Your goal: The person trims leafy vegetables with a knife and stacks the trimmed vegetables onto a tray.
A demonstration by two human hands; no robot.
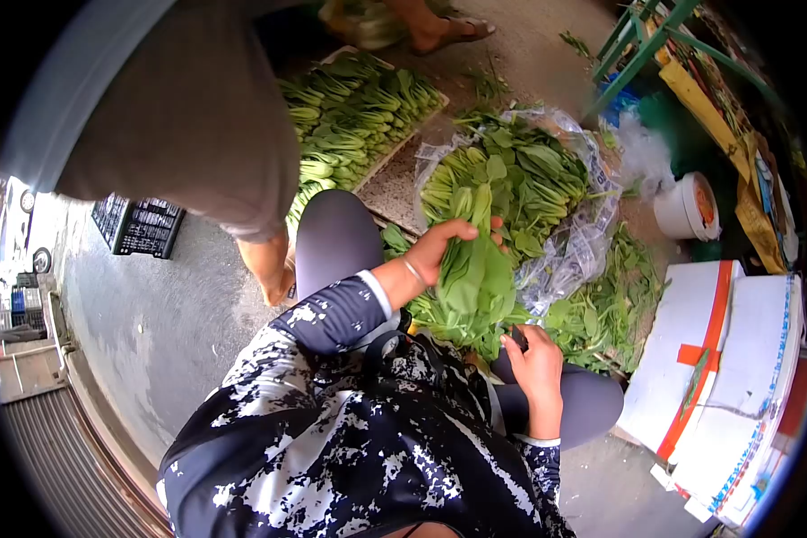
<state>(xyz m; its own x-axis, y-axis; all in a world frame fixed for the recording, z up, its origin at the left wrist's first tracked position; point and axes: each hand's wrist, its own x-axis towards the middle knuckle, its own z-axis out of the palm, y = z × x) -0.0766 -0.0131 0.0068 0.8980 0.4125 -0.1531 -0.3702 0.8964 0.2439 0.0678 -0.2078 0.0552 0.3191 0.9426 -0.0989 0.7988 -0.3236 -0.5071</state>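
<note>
My left hand is closed around a bunch of leafy greens, its pale stems pointing up and its broad leaves hanging down. Lower and to the right, my right hand has its fingers closed on a small black object, mostly hidden, whose kind I cannot make out. The hand is close to the leaf tips. Just beyond the held bunch, more greens lie in an opened clear plastic bag. Loose leaves are scattered on the ground around my knees.
Rows of green-stemmed vegetables fill a shallow tray at the upper left. A person in dark trousers stands beside it, and another foot shows at the top. White foam boxes, a white bucket and a black crate stand around.
</note>
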